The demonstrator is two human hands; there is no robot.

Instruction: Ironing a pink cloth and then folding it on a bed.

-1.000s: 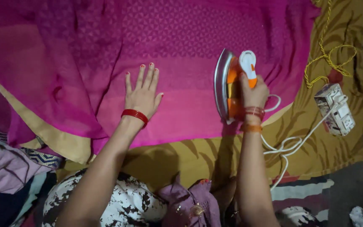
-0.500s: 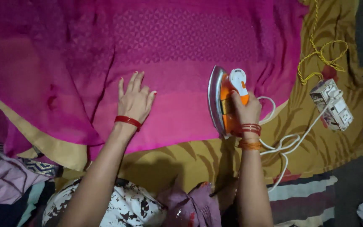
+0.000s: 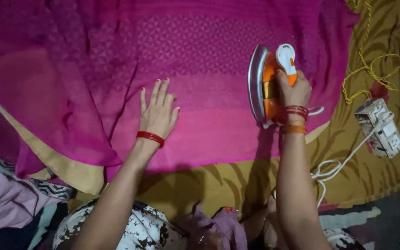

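You look down on a mustard patterned cloth [image 3: 218,185] covering the floor, dim light, dark bare floor [image 3: 394,217] at lower right

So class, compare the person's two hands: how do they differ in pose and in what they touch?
The left hand lies flat, fingers spread, on the pink cloth; the right hand is curled round the iron handle. The left hand holds nothing; the right hand grips the iron, tipped on its side. The left wrist has one red bangle, the right several. Both are over the cloth.
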